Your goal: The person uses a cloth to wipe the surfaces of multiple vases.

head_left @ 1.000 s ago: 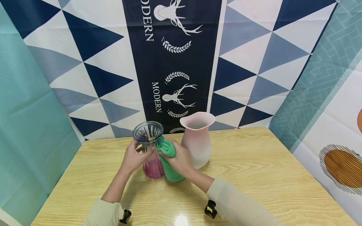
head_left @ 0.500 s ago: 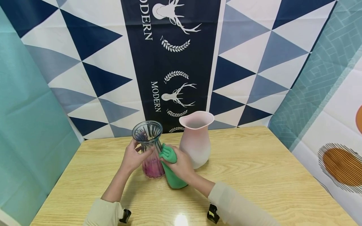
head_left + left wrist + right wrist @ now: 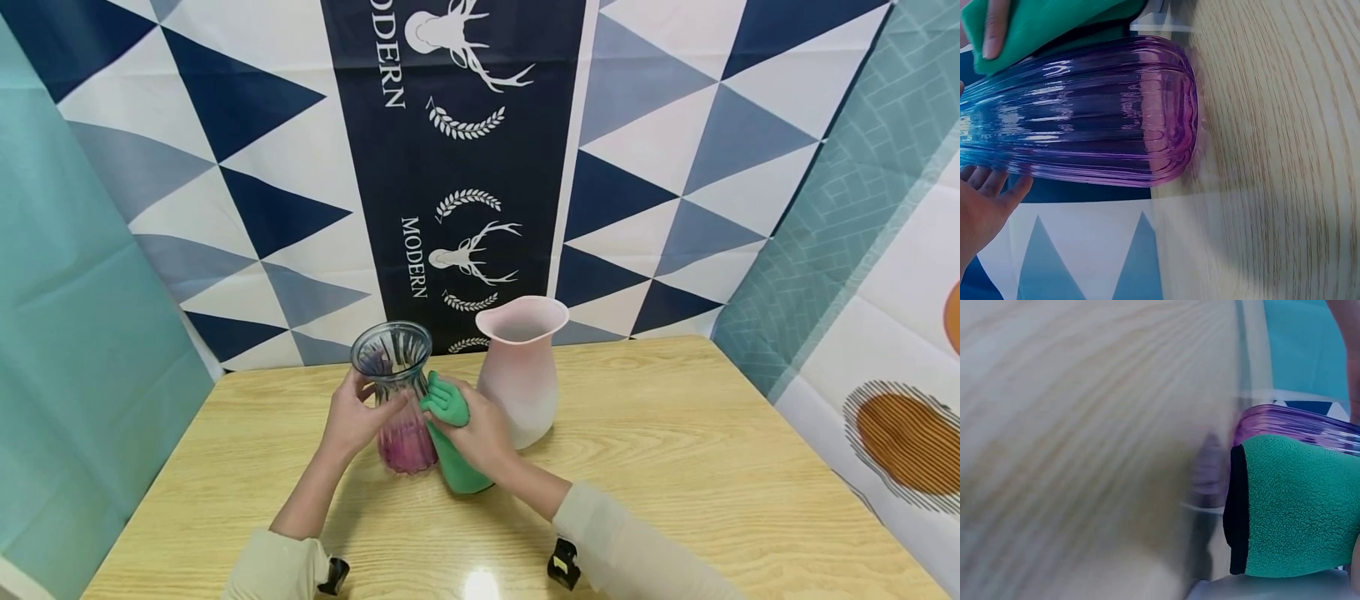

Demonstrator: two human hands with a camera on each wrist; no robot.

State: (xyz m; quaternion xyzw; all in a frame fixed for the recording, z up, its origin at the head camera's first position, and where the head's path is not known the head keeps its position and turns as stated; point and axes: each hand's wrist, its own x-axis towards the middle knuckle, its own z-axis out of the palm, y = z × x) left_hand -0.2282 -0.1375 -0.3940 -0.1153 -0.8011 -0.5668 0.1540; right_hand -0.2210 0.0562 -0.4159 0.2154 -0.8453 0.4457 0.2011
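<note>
A ribbed glass vase (image 3: 405, 442), bluish at the rim and pink-purple at the base, stands upright on the table. My left hand (image 3: 360, 419) grips it below the flared rim, fingers behind and thumb in front. In the left wrist view the vase (image 3: 1097, 119) lies across the picture with the left hand (image 3: 985, 206) at its neck. My right hand (image 3: 480, 425) holds a bunched green cloth (image 3: 459, 462) against the vase's right side. The cloth (image 3: 1300, 506) hangs down with a dark edge in the right wrist view, covering part of the vase.
A pink-and-white frosted vase (image 3: 521, 375) with a wavy rim stands just right of the right hand. The wooden table (image 3: 675, 467) ends at a patterned cloth backdrop (image 3: 465, 167). A teal curtain (image 3: 90, 292) hangs at the left.
My right hand and the green cloth slid down along the vase's side, then slightly back up. The left hand and both vases stay in place.
</note>
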